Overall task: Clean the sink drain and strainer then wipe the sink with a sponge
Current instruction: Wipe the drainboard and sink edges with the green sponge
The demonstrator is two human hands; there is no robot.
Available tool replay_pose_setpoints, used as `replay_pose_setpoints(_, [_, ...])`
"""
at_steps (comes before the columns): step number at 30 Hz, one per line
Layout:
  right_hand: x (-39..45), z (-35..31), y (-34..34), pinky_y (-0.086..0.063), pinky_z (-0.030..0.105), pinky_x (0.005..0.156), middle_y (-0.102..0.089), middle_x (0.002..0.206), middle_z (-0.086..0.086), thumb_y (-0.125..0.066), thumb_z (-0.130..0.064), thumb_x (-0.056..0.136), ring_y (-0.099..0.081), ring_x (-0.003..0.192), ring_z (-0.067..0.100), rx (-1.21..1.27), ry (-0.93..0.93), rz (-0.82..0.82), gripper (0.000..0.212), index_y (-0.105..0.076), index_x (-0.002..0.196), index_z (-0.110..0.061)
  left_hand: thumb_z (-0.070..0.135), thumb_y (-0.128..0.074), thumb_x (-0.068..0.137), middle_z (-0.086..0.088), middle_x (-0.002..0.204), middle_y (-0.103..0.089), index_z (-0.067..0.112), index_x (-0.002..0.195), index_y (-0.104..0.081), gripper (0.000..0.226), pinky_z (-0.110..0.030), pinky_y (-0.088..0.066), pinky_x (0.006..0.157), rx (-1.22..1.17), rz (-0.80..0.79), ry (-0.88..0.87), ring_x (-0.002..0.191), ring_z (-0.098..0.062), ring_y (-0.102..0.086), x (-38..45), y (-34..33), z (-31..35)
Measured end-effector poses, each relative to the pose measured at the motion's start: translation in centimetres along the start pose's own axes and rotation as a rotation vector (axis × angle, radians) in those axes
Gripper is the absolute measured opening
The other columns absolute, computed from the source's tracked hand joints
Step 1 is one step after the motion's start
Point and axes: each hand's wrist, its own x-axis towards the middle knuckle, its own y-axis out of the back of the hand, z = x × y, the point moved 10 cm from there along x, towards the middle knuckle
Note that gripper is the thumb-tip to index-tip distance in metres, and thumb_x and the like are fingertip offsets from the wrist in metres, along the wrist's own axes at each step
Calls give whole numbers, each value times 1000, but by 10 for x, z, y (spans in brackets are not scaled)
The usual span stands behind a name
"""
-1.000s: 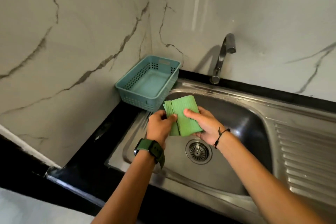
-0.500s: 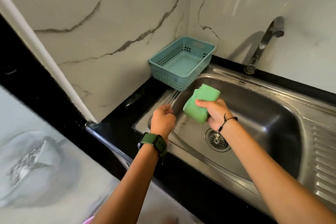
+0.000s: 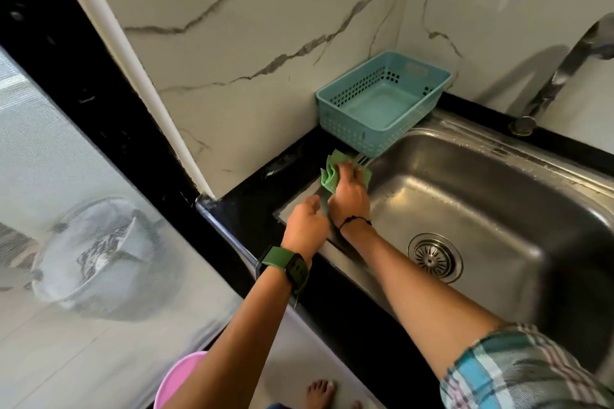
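My right hand (image 3: 350, 194) presses a folded green sponge cloth (image 3: 329, 173) onto the left rim of the steel sink (image 3: 498, 183), close to the basin's back left corner. Its fingers cover most of the cloth. My left hand (image 3: 304, 227), with a green watch on the wrist, hovers loosely curled over the sink's front left rim, holding nothing. The round metal strainer (image 3: 434, 257) sits in the drain at the basin floor, to the right of both hands.
A teal plastic basket (image 3: 382, 116) stands on the black counter (image 3: 252, 183) behind the sponge. The tap (image 3: 558, 76) rises at the back right. Marble walls close the left and back. A pink bucket (image 3: 179, 378) and a bare foot show on the floor below.
My right hand carried the sponge cloth from above the basin down and left onto the sink's left rim. My left hand let go of the cloth. The view swung left.
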Motion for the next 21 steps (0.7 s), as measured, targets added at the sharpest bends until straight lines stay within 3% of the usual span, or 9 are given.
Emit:
replay_pose_setpoints(3, [5,3,-4,-34,48,107,-30,148,17,-41,4,84,-37,131,38,73,-42,-87,54,-41,135,-12,-6,-35,85,-8,141,-44,9,137,-40,55,-23,-43,94,-73,53,-14,120,-16,-45,1,8,-1])
replay_pose_setpoints(7, [-2,3,-8,-27,38,114,-22,152,15,-38,9,80,-25,139,33,86,1,-240,64,-38,138,-17,-9,-33,83,-8,138,-47,9,138,-38,58,-25,-37,101,-205,127,25,128,-20,-43,0,19,-9])
replay_pose_setpoints(14, [-45,-25,-31,-13,41,116,-26,152,14,-41,-1,88,-12,142,33,-61,225,-360,55,-29,142,-12,-7,-36,81,-8,117,-62,9,121,-57,48,-32,-48,94,-111,139,-48,111,-21,-56,-4,30,6])
replay_pose_setpoints(18, [-62,-35,-26,-18,36,113,-32,148,12,-40,0,89,-20,140,30,-94,312,-433,53,-33,140,-13,1,-41,85,-7,109,-64,9,112,-64,36,-25,-45,75,84,244,-106,90,-16,-56,-6,48,9])
replay_pose_setpoints(21, [-78,-34,-14,-33,35,104,-38,144,8,-45,-14,92,-33,133,28,-22,327,-464,42,-45,133,-23,2,-42,87,-9,111,-66,8,110,-66,33,-22,-42,76,143,281,-182,93,-15,-57,-5,52,18])
